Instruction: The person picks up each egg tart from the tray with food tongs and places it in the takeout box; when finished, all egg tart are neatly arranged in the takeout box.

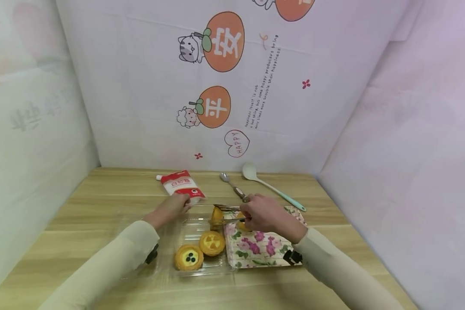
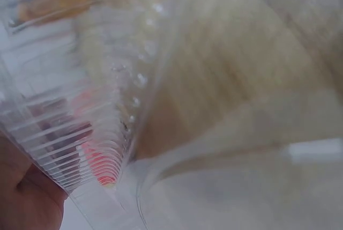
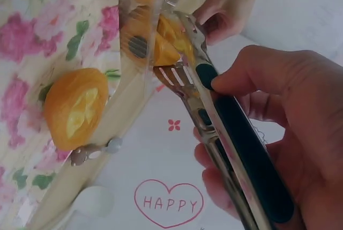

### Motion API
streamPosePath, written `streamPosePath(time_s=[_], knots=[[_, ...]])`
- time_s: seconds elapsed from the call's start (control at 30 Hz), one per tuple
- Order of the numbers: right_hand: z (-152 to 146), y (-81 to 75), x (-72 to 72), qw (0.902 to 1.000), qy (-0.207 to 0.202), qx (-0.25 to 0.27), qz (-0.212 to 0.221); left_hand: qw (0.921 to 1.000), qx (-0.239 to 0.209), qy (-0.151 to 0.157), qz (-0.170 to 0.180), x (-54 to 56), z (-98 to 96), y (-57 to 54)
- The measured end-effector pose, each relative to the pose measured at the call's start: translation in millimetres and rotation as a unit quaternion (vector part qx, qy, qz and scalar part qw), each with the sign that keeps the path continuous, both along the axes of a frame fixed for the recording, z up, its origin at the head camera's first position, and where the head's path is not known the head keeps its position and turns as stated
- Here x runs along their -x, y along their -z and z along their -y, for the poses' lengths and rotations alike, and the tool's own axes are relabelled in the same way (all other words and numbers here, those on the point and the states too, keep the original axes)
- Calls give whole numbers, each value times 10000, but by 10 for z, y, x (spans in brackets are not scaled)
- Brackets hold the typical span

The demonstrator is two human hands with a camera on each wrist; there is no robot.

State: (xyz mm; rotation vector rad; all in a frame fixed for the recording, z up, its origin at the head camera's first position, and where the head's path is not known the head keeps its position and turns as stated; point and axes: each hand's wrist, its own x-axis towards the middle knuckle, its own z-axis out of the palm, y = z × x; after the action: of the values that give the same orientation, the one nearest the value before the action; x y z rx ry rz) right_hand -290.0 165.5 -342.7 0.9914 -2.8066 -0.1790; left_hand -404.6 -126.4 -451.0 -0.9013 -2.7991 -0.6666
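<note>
My right hand [image 1: 265,213] grips metal tongs [image 3: 217,128] with dark green grip pads. Between the tong ends an egg tart [image 1: 217,217] is tipped on its side, at the far right corner of a clear plastic container [image 1: 205,272]. Two more tarts sit in that container, one with yellow fruit pieces [image 1: 212,243] and one with dark berries [image 1: 188,258]. At the container's far left edge, my left hand [image 1: 170,209] holds the plastic with curled fingers. Another yellow-topped tart [image 3: 77,109] lies on the floral tray [image 1: 261,258], partly hidden by my right hand in the head view.
The container's clear lid [image 1: 139,271] spreads out under my left forearm. Behind lie a red and white spouted bag [image 1: 182,185], a small metal utensil with a brown handle [image 1: 232,186] and a white ladle with a mint handle [image 1: 271,187]. Cloth-covered walls enclose the wooden table [image 1: 69,228].
</note>
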Motion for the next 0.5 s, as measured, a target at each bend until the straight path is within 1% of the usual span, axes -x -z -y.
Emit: streamPosePath(time_s=[0.1,0.17,0.23,0.3,0.37,0.4,0.5], knots=[[24,35,6,9996,-136,255,-80,9999,9,75,-87,8,2,10],[58,104,28,9977,-252,619,-84,9997,24,116,-217,19,6,15],[108,206,67,9939,-466,1004,31,9993,31,113,-349,28,14,15],[162,319,101,9901,-617,1229,279,9992,25,87,-394,33,22,11],[191,414,123,9881,-686,1268,540,9992,19,89,-386,35,35,5],[197,440,125,9882,-656,1231,629,9992,40,93,-384,37,41,6],[194,436,118,9909,-474,1064,671,9994,52,104,-339,38,72,0]])
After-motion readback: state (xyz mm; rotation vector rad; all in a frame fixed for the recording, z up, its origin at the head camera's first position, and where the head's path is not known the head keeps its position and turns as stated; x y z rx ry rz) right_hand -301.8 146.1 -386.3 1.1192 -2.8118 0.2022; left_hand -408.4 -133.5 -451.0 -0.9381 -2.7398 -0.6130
